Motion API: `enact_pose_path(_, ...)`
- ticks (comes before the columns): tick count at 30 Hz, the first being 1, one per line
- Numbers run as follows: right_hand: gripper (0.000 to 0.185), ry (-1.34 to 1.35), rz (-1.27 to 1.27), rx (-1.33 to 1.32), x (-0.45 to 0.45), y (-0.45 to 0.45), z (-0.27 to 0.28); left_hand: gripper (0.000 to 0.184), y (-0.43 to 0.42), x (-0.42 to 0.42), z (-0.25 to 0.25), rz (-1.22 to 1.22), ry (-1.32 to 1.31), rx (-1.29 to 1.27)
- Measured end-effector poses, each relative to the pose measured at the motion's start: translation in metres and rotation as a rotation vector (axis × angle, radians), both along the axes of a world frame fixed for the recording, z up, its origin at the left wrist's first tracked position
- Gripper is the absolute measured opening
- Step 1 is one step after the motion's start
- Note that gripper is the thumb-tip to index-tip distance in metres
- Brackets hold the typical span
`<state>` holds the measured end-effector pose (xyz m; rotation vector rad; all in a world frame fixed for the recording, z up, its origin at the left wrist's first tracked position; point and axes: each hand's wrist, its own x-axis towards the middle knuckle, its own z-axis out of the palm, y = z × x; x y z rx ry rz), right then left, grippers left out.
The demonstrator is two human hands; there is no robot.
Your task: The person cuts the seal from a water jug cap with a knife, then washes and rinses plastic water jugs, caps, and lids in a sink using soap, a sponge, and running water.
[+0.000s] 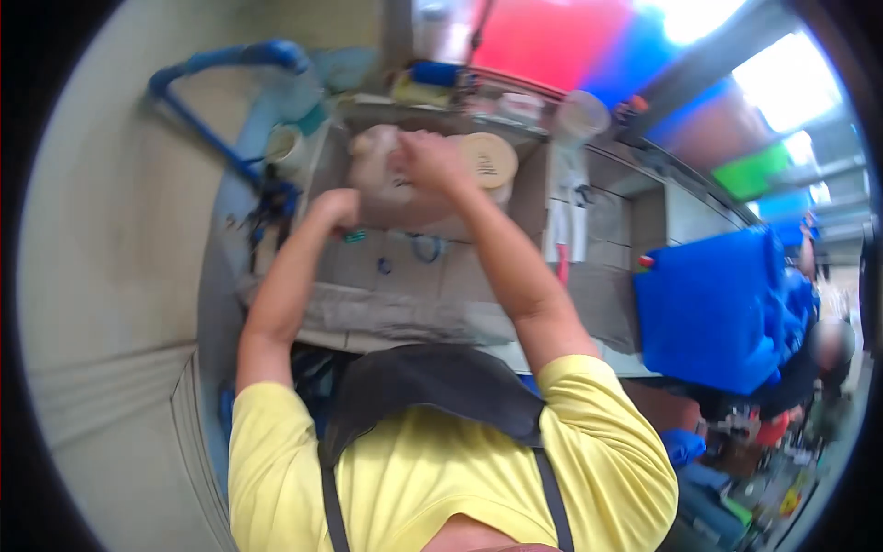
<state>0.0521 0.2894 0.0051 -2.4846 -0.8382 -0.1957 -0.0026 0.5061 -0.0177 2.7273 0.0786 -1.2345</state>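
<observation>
A large pale, translucent plastic jug [377,189] is tilted on its side over the tiled basin, blurred by motion. My right hand [425,158] is closed at its upper part, where the handle seems to be. Low by the jug's left side is my left hand [342,210], its fingers curled. A small green piece [354,236] shows just under those fingers; blur hides whether I hold it. Right behind my right wrist stands a tub with a cream lid [489,159] marked in dark writing.
On the basin floor lie a blue ring [428,247] and a smaller dark blue ring [384,266]. A grey cloth [386,311] covers the front edge. Blue pipe [207,64] rises at left. A big blue jerrycan [708,308] stands at right, near another person [800,363].
</observation>
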Motion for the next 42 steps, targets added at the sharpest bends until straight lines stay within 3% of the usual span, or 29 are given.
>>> enact_pose_path(2,0.039,-0.005,0.005,-0.042,0.001,0.0,-0.006,0.012,-0.002,-0.014,0.008,-0.095,-0.106,0.072)
enact_pose_path(4,0.04,0.013,0.019,-0.078,0.0,0.001,0.0,0.027,0.021,-0.001,-0.011,-0.201,-0.286,0.19)
enact_pose_path(6,0.038,0.002,0.024,-0.09,-0.004,-0.002,0.002,0.037,0.034,0.008,-0.002,0.146,-0.783,-0.07)
enact_pose_path(8,0.037,0.008,0.021,-0.099,-0.003,-0.002,0.002,0.042,0.029,0.026,0.022,0.222,-1.147,-0.416)
enact_pose_path(10,0.037,0.005,0.016,-0.104,0.0,-0.001,0.002,0.032,0.033,0.051,0.018,-0.042,-1.243,-0.714)
enact_pose_path(11,0.037,0.001,0.012,-0.094,0.0,-0.001,0.002,0.032,0.034,0.06,0.013,-0.039,-1.242,-0.71)
enact_pose_path(13,0.038,0.0,0.007,-0.077,0.0,0.0,0.004,0.028,0.036,0.073,0.002,-0.037,-0.827,-0.95)
enact_pose_path(14,0.038,0.005,0.011,-0.086,-0.001,0.0,0.006,0.028,0.035,0.077,0.001,-0.04,-0.82,-0.946)
enact_pose_path(16,0.039,0.021,0.004,-0.09,-0.003,-0.002,0.005,0.031,0.028,0.082,0.002,0.21,-0.891,-0.601)
enact_pose_path(17,0.038,0.013,0.003,-0.094,-0.003,-0.001,0.004,0.031,0.029,0.086,0.006,0.203,-0.882,-0.601)
enact_pose_path(18,0.038,0.002,0.003,-0.1,-0.002,-0.001,0.005,0.035,0.032,0.092,0.01,0.413,-0.563,-0.575)
enact_pose_path(20,0.038,0.016,-0.007,-0.109,-0.002,-0.001,0.006,0.04,0.035,0.098,0.016,0.608,-0.235,-0.531)
enact_pose_path(22,0.037,0.034,-0.013,-0.118,0.0,-0.001,0.004,0.039,0.036,0.096,0.025,0.399,-0.479,-0.246)
enact_pose_path(23,0.037,0.026,-0.013,-0.108,0.001,0.0,0.002,0.039,0.029,0.089,0.023,0.399,-0.472,-0.244)
enact_pose_path(25,0.037,0.017,-0.007,-0.1,0.0,0.0,0.001,0.049,0.018,0.081,0.005,-0.041,-1.087,-0.926)
enact_pose_path(29,0.037,0.023,0.002,-0.108,0.0,0.0,0.002,0.054,0.026,0.095,-0.019,-0.12,-1.156,-0.692)
enact_pose_path(31,0.037,0.016,-0.003,-0.093,-0.002,-0.001,0.0,0.05,0.024,0.099,-0.005,0.27,-0.721,-0.398)
enact_pose_path(32,0.037,0.022,-0.004,-0.105,-0.001,0.0,-0.001,0.05,0.024,0.097,0.001,0.268,-0.717,-0.401)
enact_pose_path(34,0.037,0.025,-0.006,-0.112,-0.002,0.001,0.001,0.046,0.029,0.091,0.008,0.714,-0.384,-0.564)
enact_pose_path(35,0.036,0.012,-0.012,-0.108,-0.002,0.0,0.002,0.046,0.03,0.089,0.011,0.709,-0.387,-0.562)
enact_pose_path(37,0.036,0.006,-0.023,-0.101,-0.001,0.0,0.0,0.048,0.033,0.088,0.0,0.545,-0.808,-0.463)
enact_pose_path(38,0.038,0.011,-0.012,-0.117,0.003,0.001,-0.001,0.048,0.033,0.086,-0.008,0.54,-0.807,-0.462)
enact_pose_path(40,0.04,0.02,-0.01,-0.133,0.004,0.0,-0.003,0.042,0.028,0.081,-0.02,-0.083,-1.34,-0.803)
enact_pose_path(42,0.04,0.013,-0.006,-0.14,0.004,0.0,-0.004,0.037,0.012,0.067,-0.026,-0.022,-1.335,-0.795)
